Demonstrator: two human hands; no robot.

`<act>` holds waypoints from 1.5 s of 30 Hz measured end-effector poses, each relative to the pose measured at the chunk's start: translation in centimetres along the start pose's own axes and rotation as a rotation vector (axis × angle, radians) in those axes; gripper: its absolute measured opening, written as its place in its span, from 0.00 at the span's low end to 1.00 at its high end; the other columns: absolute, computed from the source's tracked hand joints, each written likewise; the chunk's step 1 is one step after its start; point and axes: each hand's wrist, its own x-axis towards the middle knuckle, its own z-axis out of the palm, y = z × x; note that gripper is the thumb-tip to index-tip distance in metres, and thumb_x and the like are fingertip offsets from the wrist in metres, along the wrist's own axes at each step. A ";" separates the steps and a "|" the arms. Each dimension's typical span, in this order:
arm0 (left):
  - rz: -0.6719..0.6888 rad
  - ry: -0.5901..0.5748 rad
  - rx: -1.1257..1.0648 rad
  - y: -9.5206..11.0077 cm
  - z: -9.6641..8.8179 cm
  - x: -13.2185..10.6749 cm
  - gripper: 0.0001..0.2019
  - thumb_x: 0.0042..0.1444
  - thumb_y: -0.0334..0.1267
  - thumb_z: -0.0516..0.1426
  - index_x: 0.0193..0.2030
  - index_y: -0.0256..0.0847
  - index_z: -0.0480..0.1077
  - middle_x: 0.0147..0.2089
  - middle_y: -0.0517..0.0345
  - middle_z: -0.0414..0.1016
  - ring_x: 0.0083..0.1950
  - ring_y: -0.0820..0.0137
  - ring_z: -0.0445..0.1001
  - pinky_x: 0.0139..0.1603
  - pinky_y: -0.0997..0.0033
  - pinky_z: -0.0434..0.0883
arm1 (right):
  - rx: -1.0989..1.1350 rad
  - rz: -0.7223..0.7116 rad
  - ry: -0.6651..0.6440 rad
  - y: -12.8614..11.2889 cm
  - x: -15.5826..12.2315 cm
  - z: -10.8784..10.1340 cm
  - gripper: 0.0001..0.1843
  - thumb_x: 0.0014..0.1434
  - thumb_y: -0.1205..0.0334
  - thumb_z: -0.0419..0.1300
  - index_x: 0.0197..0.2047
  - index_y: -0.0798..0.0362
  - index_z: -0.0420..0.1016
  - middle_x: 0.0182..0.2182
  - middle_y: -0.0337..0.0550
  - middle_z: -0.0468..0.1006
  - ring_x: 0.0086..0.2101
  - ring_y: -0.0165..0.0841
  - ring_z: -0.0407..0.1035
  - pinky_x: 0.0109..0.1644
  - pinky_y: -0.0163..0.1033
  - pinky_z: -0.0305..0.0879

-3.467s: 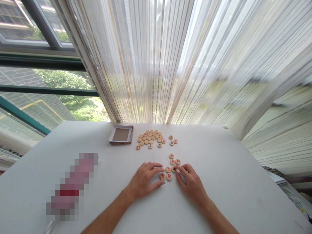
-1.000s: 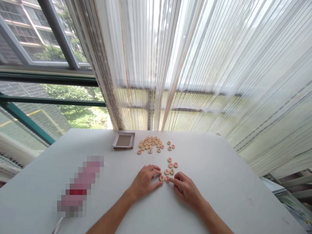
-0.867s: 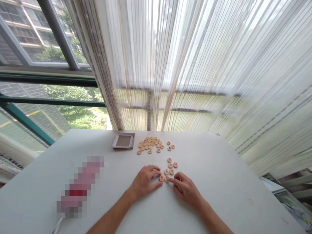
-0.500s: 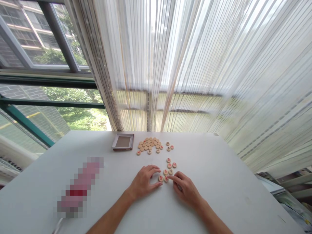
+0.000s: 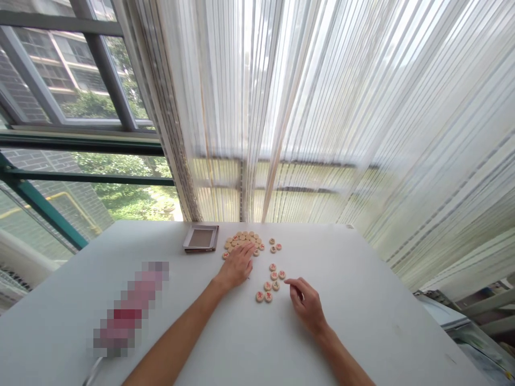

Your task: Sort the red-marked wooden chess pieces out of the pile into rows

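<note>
Xiangqi pieces (image 5: pixel 274 275): wooden discs lying flat on the white desk (image 5: pixel 386 300), most of the far ones plain side up, the nearer ones with red or black characters showing.
Far pile (image 5: pixel 242 237): packed close, just right of the shallow tray-like box (image 5: pixel 201 238), its near edge partly hidden by fingers; a red-marked disc (image 5: pixel 226 256) sits at its near left corner.
Trio (image 5: pixel 273 250): two black-marked discs and one red-marked, just right of the pile.
Near cluster: seven face-up discs between the hands, rising from two red-marked discs (image 5: pixel 264 296) to a single one (image 5: pixel 272 267) at its far end.
Left hand (image 5: pixel 239 264): palm down, fingers held together over the pile's near edge; whether the tips pinch a disc, I cannot tell.
Right hand (image 5: pixel 308 305): loosely curled, index finger held out just beside the cluster, no disc seen in it.
Pile handling: discs this tightly packed probably nudge one another, so a light touch on one outer disc, thumb and fingertip on opposite rims, should serve best; keeping the wrist raised would spare the loose ones.
Cluster handling: some discs sit nearly rim to rim, so the right hand does well to stay outside the group and press straight down.
Pink item (image 5: pixel 124 316): pixelated, well apart at left.
</note>
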 end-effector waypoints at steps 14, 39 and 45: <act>-0.027 -0.019 0.086 -0.2 2.6 2.3 0.13 0.63 0.37 0.52 0.52 0.43 0.70 0.53 0.51 0.75 0.57 0.59 0.69 0.64 0.50 0.55 | 0.059 0.062 -0.017 0.6 -0.1 0.0 0.12 0.64 0.66 0.50 0.41 0.53 0.76 0.27 0.38 0.68 0.24 0.29 0.61 0.30 0.34 0.61; -0.100 0.007 -0.610 2.3 0.0 0.2 0.14 0.66 0.40 0.50 0.55 0.42 0.68 0.49 0.49 0.73 0.46 0.65 0.74 0.47 0.63 0.72 | 0.054 0.084 -0.008 0.1 0.4 -0.1 0.13 0.64 0.66 0.51 0.44 0.51 0.77 0.29 0.40 0.71 0.25 0.30 0.62 0.31 0.35 0.63; -0.329 -0.045 -1.189 2.4 0.3 -2.9 0.17 0.62 0.46 0.55 0.53 0.38 0.67 0.46 0.49 0.73 0.47 0.62 0.76 0.47 0.61 0.74 | 0.082 0.038 -0.093 -2.5 3.0 0.5 0.12 0.64 0.66 0.52 0.45 0.50 0.76 0.35 0.43 0.73 0.29 0.31 0.67 0.33 0.36 0.66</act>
